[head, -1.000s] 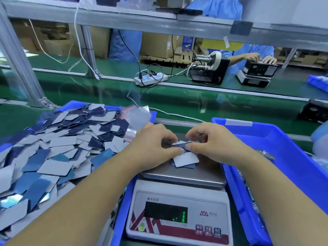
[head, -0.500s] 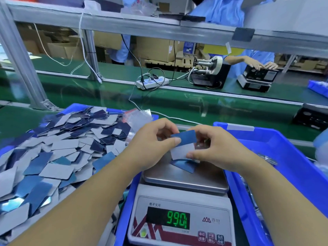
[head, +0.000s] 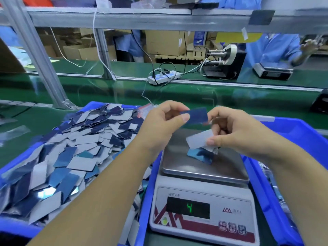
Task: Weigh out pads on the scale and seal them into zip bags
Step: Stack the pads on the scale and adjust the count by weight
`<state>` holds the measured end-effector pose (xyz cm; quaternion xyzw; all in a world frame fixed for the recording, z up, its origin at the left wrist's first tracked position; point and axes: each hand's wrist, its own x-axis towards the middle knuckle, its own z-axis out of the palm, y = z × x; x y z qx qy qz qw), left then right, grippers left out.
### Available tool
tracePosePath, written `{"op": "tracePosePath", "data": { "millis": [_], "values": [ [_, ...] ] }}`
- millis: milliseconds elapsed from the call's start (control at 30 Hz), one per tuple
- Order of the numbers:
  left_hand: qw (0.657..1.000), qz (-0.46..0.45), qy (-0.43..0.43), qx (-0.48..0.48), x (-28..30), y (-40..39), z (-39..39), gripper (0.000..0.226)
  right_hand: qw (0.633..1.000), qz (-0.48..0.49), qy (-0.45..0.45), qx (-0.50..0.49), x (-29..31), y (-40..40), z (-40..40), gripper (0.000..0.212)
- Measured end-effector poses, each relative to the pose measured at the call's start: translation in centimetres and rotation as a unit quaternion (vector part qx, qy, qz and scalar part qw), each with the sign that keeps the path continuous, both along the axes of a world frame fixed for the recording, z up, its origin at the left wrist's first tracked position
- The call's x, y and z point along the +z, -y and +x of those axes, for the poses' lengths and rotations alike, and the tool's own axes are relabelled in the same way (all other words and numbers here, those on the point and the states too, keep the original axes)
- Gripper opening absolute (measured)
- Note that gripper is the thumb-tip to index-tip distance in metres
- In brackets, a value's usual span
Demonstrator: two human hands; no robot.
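A white digital scale (head: 202,206) stands in front of me, its display showing a green 4. One or two pads (head: 200,155) lie on its steel pan (head: 177,166). Above the pan, my left hand (head: 159,126) pinches a blue pad (head: 195,115) by its left end. To the right, my right hand (head: 236,134) holds a grey pad (head: 198,140) between thumb and fingers. A heap of blue and grey pads (head: 71,150) fills the blue bin (head: 145,201) on the left. Clear zip bags (head: 145,110) lie at that bin's far right corner.
Another blue bin (head: 287,135) sits right of the scale. Beyond lies a green conveyor belt (head: 195,96) with a power strip (head: 163,78) and a tape dispenser (head: 221,64). An aluminium frame post (head: 39,57) rises at the left. A person in blue works at a second scale (head: 271,71).
Both hands rose off the scale pan and drew apart, the left lifting a blue pad and the right a grey one. The display changed from 990 to 4.
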<state>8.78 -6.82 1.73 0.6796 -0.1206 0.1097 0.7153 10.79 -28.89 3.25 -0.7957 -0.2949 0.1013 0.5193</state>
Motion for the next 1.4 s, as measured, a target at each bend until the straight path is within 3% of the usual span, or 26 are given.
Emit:
{"op": "tracePosePath", "data": {
  "millis": [100,233,333,467,500,633,700,767,933,1033,1400],
  "values": [
    [0.990,-0.059,-0.011,0.129,0.8,-4.0,1.1,0.022,0.999,-0.029,-0.009,-0.010,-0.1,1.1,0.0,0.041],
    [0.950,0.197,-0.117,0.212,-0.4,-6.0,1.6,0.017,0.997,-0.053,0.016,-0.044,-0.3,0.9,0.2,0.031],
    [0.908,0.286,-0.191,0.238,-0.8,-5.4,1.7,0.021,0.980,-0.165,0.090,-0.060,-0.7,0.1,0.2,0.023],
    [0.779,0.530,-0.267,0.203,-0.8,-5.3,1.6,0.028,0.963,-0.218,0.110,-0.109,-1.3,0.2,0.1,0.012],
    [0.776,0.537,-0.256,0.210,-0.7,-5.0,1.3,0.024,0.962,-0.218,0.114,-0.120,-1.2,0.2,0.1,0.011],
    [0.879,0.424,-0.119,0.181,-0.5,-3.3,0.7,0.012,0.956,-0.226,0.115,-0.145,-0.9,0.4,0.4,0.016],
    [0.900,0.416,-0.057,0.117,-0.7,-1.9,0.3,0.010,0.953,-0.243,0.102,-0.148,-1.0,0.6,0.4,0.024],
    [0.896,0.440,-0.002,0.060,-1.1,-0.5,0.1,0.013,0.948,-0.269,0.093,-0.145,-1.0,0.8,0.5,0.036],
    [0.823,0.567,0.008,-0.014,-1.9,1.5,-0.2,0.079,0.939,-0.308,0.079,-0.131,-0.8,0.9,0.2,0.057],
    [0.797,0.603,0.014,-0.015,-2.0,1.7,-0.4,0.075,0.947,-0.292,0.071,-0.115,-0.8,0.9,0.3,0.037],
    [0.847,0.529,-0.034,-0.048,-1.2,1.8,-0.4,0.055,0.953,-0.288,0.042,-0.079,-0.6,0.3,0.6,0.036]
  ]
}}
